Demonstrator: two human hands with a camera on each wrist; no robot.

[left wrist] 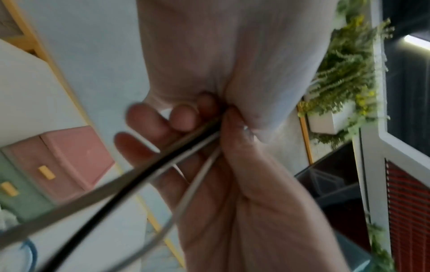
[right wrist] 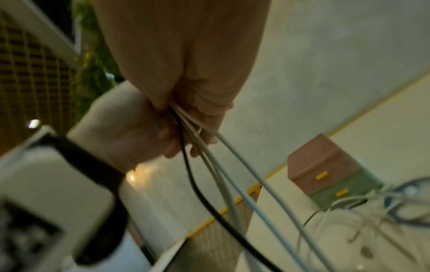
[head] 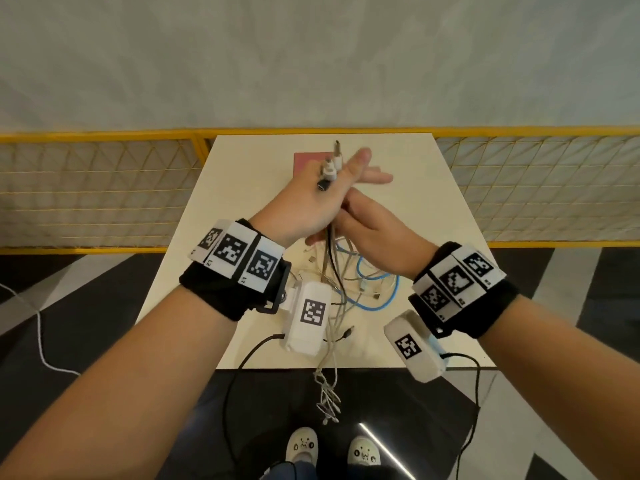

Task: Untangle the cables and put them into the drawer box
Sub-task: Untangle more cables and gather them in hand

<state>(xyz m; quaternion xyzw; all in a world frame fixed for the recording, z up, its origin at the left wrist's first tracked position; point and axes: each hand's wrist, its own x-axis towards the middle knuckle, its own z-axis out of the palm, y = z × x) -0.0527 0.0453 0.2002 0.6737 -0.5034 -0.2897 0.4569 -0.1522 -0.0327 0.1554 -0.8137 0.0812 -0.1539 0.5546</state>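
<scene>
We see the left hand [head: 311, 202] gripping a bundle of cables [head: 329, 168], plug ends poking above its fingers. The right hand [head: 374, 233], just beside it, closes around the same strands below. Behind both stands the drawer box [right wrist: 325, 169]; loose cable lies on the table [head: 433, 306].

Left hand [head: 308, 202] raised over bench [head: 433, 271], gripping cable plugs [head: 329, 168] between fingers. Right hand [head: 374, 233] touching it, on the strands. Blue cable [head: 377, 299] in tangle on bench; white ends [head: 327, 396] hang over near edge.
</scene>
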